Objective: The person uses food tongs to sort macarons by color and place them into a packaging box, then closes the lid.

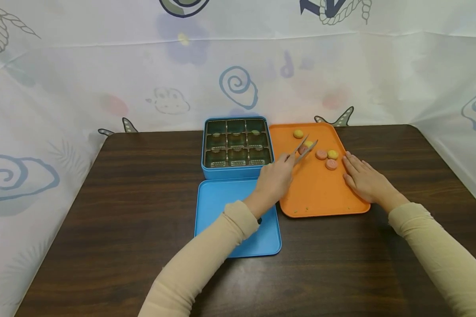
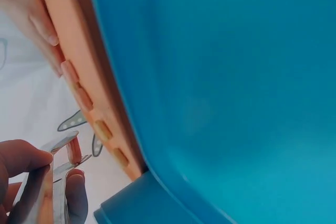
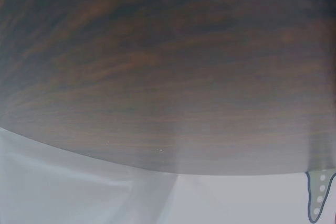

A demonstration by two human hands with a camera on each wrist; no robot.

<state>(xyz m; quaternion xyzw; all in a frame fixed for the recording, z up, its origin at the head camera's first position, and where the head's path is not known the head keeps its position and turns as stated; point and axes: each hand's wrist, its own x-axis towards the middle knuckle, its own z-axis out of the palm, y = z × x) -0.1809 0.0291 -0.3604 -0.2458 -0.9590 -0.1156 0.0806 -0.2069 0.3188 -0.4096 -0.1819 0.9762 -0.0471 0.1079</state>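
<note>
Metal tongs (image 1: 303, 152) are held in my left hand (image 1: 275, 176), over the orange tray (image 1: 313, 193). Between the tong tips sits a pink disc (image 2: 74, 149), raised off the tray in the left wrist view. Yellow discs (image 1: 298, 134) and pink discs (image 1: 331, 164), like small round biscuits, lie on the tray's far half. My right hand (image 1: 366, 180) rests on the tray's right edge with fingers extended. Left of the tray stands a blue box (image 1: 232, 172) with a dark insert (image 1: 236, 141) split into several compartments; small pale shapes show in some of them.
A flat blue lid (image 1: 222, 198) lies in front of the box, under my left forearm. Everything stands on a dark wood table (image 1: 150, 198). A patterned white cloth (image 1: 115, 79) hangs behind the table's far edge. The right wrist view holds mostly tabletop (image 3: 157, 77).
</note>
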